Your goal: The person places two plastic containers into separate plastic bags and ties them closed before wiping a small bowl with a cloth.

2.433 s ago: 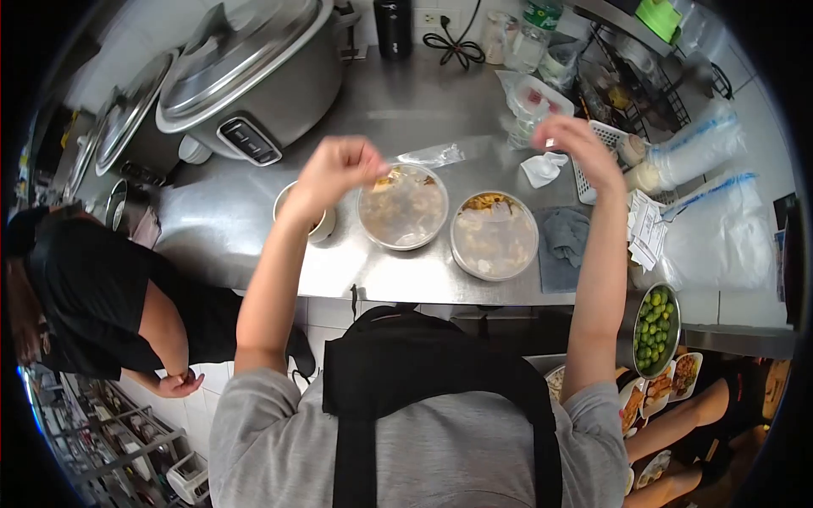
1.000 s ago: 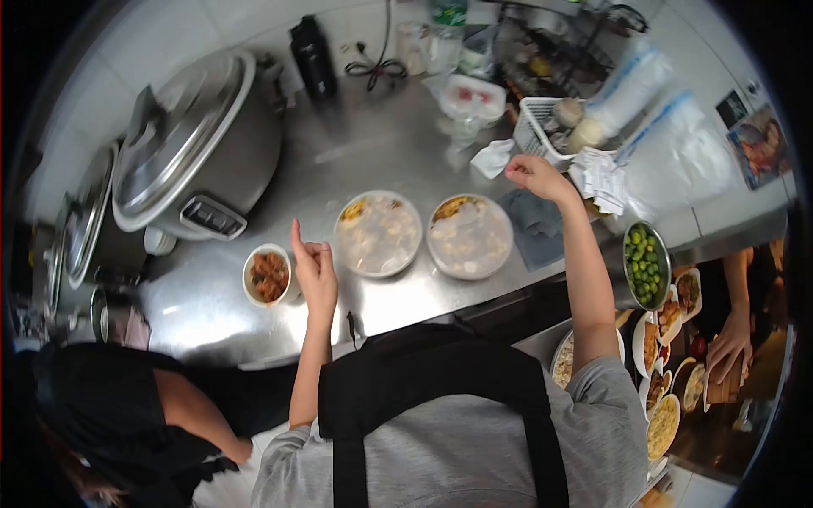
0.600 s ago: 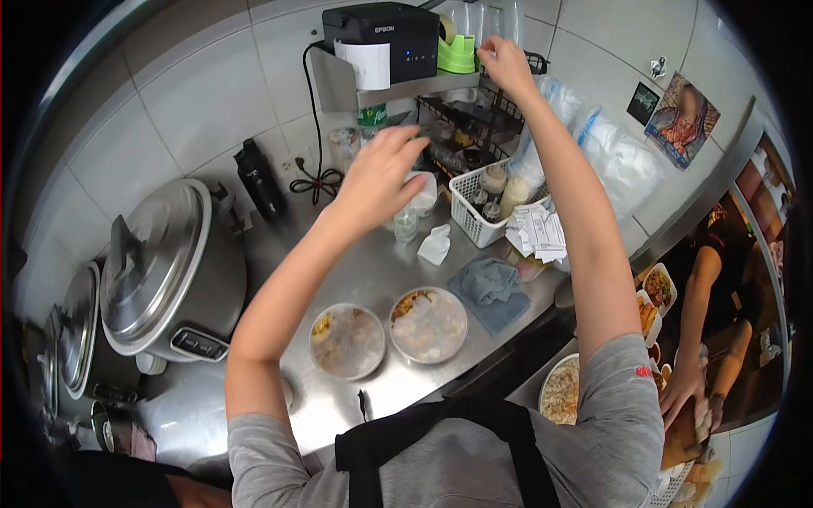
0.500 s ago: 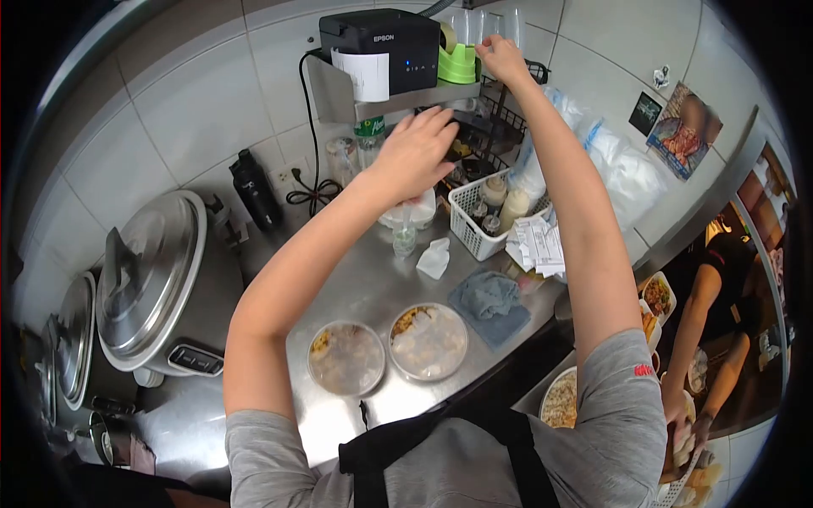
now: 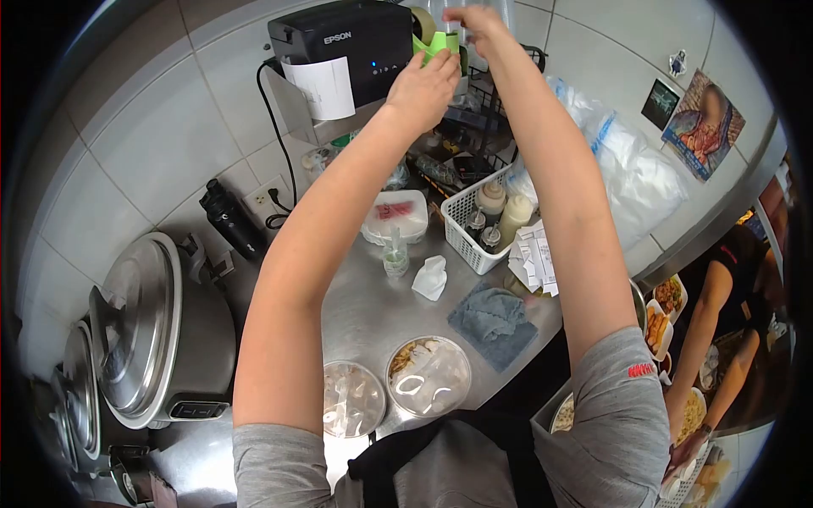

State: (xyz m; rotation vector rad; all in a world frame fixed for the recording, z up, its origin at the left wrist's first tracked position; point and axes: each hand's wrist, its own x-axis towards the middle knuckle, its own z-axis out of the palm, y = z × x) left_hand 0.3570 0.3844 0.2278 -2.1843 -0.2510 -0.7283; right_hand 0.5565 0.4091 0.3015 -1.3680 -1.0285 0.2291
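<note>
Head view: what's changed?

— Our left hand (image 5: 425, 91) has reached the far green tape dispenser (image 5: 438, 41), fingers extended against it. Our right hand (image 5: 483, 29) curls alongside; grip, we cannot tell. Both hands are there now.

— Nearer us?

— Two lidded bowls (image 5: 430, 378), on the worktop (image 5: 362, 315).

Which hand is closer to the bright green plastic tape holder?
Left. The left hand has its fingers at the tape holder's front, seemingly touching; the right hand is raised above and to the right, apart from it.

Green dispenser (image 5: 439, 42) partly behind left hand (image 5: 425, 86)
</note>
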